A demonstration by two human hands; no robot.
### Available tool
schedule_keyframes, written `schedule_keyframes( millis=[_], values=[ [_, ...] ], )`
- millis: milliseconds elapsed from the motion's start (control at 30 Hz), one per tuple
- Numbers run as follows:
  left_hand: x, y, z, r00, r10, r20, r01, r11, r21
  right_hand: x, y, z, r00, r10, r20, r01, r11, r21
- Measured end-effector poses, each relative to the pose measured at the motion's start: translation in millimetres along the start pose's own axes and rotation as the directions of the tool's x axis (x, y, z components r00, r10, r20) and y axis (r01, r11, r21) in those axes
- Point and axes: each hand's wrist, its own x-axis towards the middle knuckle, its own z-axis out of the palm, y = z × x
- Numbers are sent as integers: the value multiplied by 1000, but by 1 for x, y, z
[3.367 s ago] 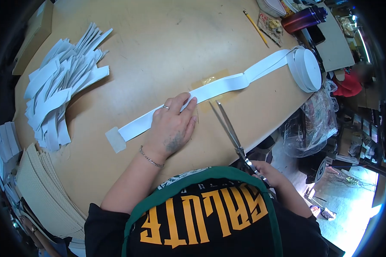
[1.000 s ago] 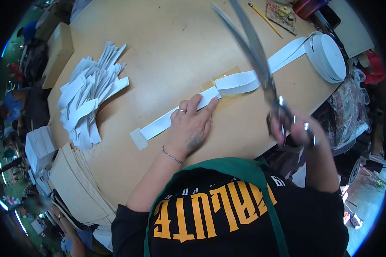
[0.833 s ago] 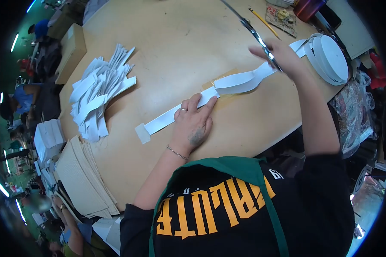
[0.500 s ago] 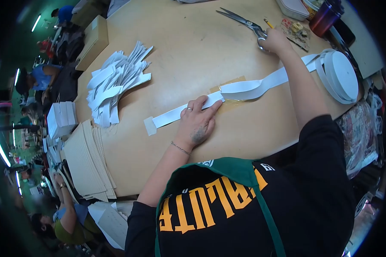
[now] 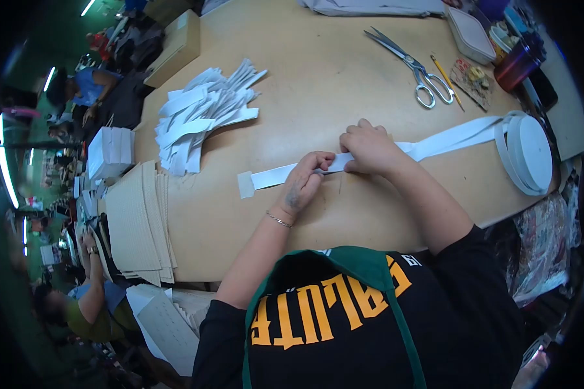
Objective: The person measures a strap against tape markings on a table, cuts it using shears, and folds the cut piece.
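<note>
Across the table lies a white strip (image 5: 272,177), its left end by a square of pale tape (image 5: 246,185). My left hand (image 5: 305,180) is on the strip, fingers curled together with the strip's edge at the fingertips. Right beside it, my right hand (image 5: 372,150) pinches the strip from above. From there the white band (image 5: 461,133) runs right to a large roll (image 5: 529,154). Silver scissors (image 5: 414,70) rest on the table beyond my right hand, blades slightly apart. Cut white strips (image 5: 198,120) form a heap at the left.
A pencil (image 5: 447,82), a plastic tub (image 5: 471,35) and a dark bottle (image 5: 520,62) stand or lie at the back right. Stacked beige sheets (image 5: 136,223) and a cardboard box (image 5: 175,48) are at the left edge. Other people (image 5: 87,305) are beyond it.
My right hand has put the scissors down near the pencil and come back to the strip beside my left hand. My left hand's fingers have curled. The view has shifted.
</note>
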Motion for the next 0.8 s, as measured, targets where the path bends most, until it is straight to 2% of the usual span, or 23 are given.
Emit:
schedule_keyframes(
  millis=[67, 167, 200, 233, 267, 300, 333, 367, 433, 500, 533, 567, 633, 667, 700, 767, 800],
  values=[
    [1, -8, -4, 1000, 3, -5, -3, 991, -136, 8, -4, -2, 993, 85, 78, -84, 996, -20],
    [1, -14, -3, 992, -91, -86, 54, 930, -365, 11, -13, 0, 988, 130, 85, -124, 990, -74],
    [2, -11, -2, 988, -75, -136, 16, 921, -388, 10, -15, 2, 991, 109, 72, -106, 994, -38],
    [1, -8, -3, 977, 72, -202, -93, 991, -97, 8, -16, 4, 994, 92, 58, -92, 996, -3],
    [0, -4, -2, 948, 230, -220, -185, 961, 206, 5, -18, 5, 996, 79, 43, -80, 996, 31],
    [0, 8, 0, 904, 383, -190, -252, 836, 487, 0, -22, 7, 999, 22, -25, -21, 997, 71],
    [-3, 16, 0, 899, 410, -156, -265, 791, 551, -7, -29, 10, 995, -28, -93, 38, 994, 106],
    [-9, 23, -4, 927, 368, -70, -243, 731, 637, -11, -33, 12, 985, -70, -160, 93, 986, 139],
    [-25, 32, -20, 961, 254, 109, -243, 590, 770, -19, -41, 7, 982, -119, -149, 138, 982, 127],
    [-36, 41, -43, 960, 227, 161, -275, 685, 674, -23, -52, 10, 970, -169, -175, 198, 967, 162],
    [-41, 54, -53, 942, 315, 117, -310, 684, 661, -31, -61, 7, 939, -197, -282, 248, 956, 156],
    [-48, 61, -72, 957, 287, 42, -225, 644, 731, -41, -66, 4, 894, -229, -386, 301, 944, 137],
    [-51, 60, -132, 918, 384, -98, -182, 628, 757, -53, -52, 3, 838, -212, -502, 332, 929, 162],
    [-45, 68, -170, 922, 378, -85, -192, 636, 747, -56, -44, 2, 803, -210, -557, 357, 919, 168],
    [-40, 80, -206, 963, 222, -151, 15, 518, 855, -61, -30, 0, 845, -155, -511, 276, 946, 169],
    [-14, 84, -255, 966, 102, -236, 185, 363, 913, -75, 6, -5, 911, -56, -408, 127, 981, 149],
    [-7, 74, -258, 957, 220, -191, 147, 201, 968, -76, 21, -4, 930, -14, -369, 70, 988, 138]
  ],
)
